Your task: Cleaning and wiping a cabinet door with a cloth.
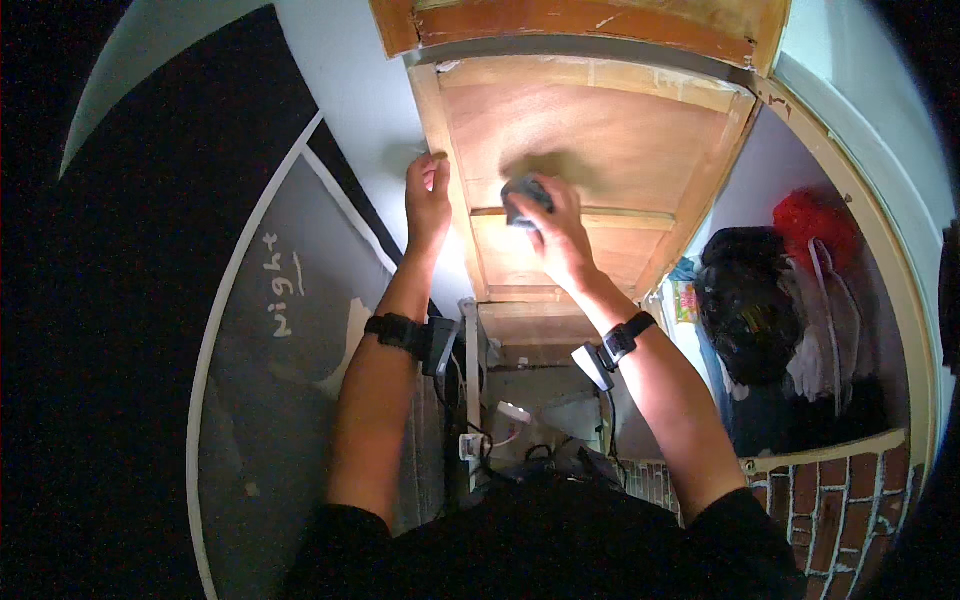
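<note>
A framed wooden panel (600, 142) with thin cross rails stands before me, lit brightly around its lower middle. My right hand (559, 232) grips a dark, bunched cloth or pad (516, 199) against the panel's face, just above a cross rail (622, 219). The pad is blurred, so its exact kind is unclear. At the panel's left stile (450, 172), my left hand (429, 199) holds the edge with its thumb on the wood and its fingers curled beside it. Part of those fingers is hidden.
Overhead hangs another wooden panel (585, 34). To the right, a recess holds a black bag (750, 315) and a red item (814, 229) above brick-patterned facing (832, 510). A grey board (300, 390) bearing writing stands left. Cables run from both wrist devices (439, 345).
</note>
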Motion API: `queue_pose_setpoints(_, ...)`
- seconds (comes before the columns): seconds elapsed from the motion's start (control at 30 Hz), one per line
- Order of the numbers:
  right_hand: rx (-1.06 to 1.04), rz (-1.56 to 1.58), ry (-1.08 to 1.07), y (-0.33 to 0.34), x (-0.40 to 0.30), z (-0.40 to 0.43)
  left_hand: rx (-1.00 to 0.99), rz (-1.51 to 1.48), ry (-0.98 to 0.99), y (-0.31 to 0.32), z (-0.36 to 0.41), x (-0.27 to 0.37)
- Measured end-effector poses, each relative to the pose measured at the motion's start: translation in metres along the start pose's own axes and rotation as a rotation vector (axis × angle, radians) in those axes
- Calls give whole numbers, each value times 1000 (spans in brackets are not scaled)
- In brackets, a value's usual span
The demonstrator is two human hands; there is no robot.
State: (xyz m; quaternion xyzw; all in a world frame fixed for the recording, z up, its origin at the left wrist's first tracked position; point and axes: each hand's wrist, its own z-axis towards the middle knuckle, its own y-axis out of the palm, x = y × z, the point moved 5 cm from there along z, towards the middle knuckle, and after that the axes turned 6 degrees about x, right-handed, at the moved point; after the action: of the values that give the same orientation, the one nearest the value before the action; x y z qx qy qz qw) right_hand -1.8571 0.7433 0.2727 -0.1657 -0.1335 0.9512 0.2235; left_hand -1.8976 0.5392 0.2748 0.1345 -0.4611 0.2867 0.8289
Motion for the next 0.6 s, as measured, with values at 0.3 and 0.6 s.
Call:
queue_pose_setpoints(0.3,116,-173,-413,-4,-26,65,-184,-210,-198,0,0,-1)
queue_pose_setpoints(0.6,-4,-347,-498,22,-30,39,-119,-378,-115,-1,-20,-1)
